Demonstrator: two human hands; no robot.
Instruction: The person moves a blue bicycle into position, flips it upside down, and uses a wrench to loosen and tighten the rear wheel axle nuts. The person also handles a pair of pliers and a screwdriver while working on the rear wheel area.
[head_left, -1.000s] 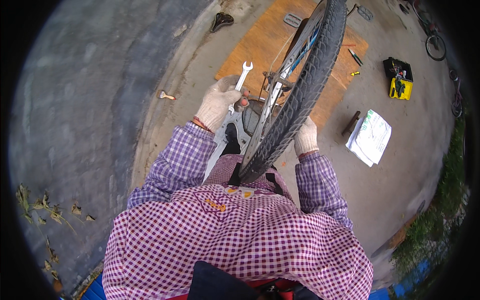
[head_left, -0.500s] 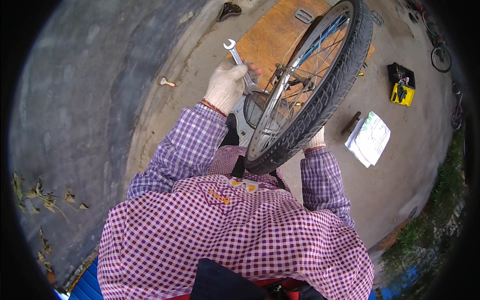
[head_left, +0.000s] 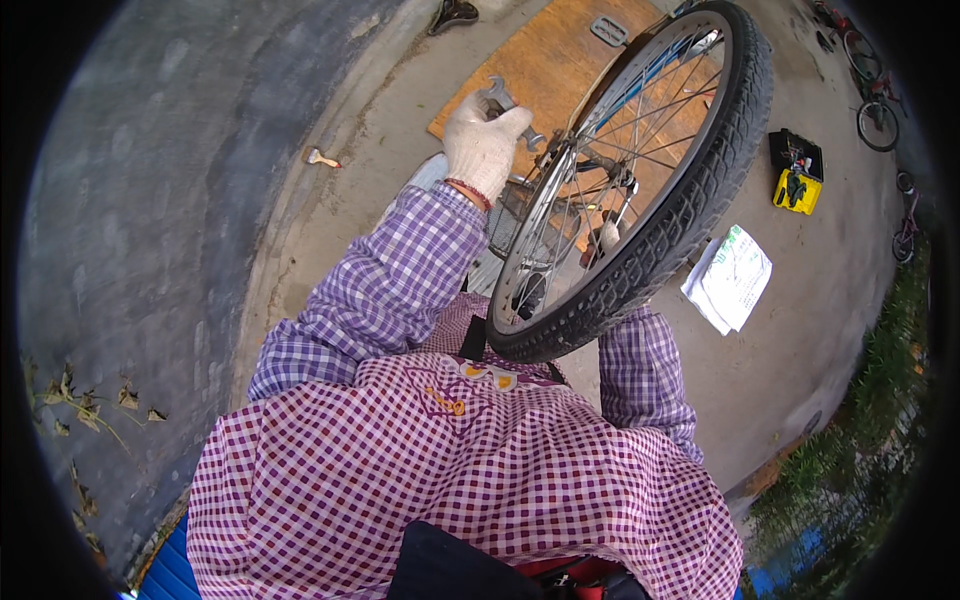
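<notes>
- The left hand [head_left: 480, 145] is closed around the wrench [head_left: 497, 93]; both ends of this tool come out from the glove.
- The wrench is above the board [head_left: 540, 60], at the left side of the wheel [head_left: 738, 130], near it but, as it seems, not touching.
- The right hand [head_left: 608, 235] is mostly hidden behind the wheel; only a pale part shows through it, so I cannot tell how far open it is or what it holds.
- The wheel leans, with its near edge close to the apron [head_left: 450, 460]. If its support is weak, it could tip or roll against the person.
- If the wheel turns suddenly, the right hand's fingers could be pinched, because they are close to its inside.
- The smooth wrench could slip in the knitted glove, if the grip is loose, and strike the wheel.
</notes>
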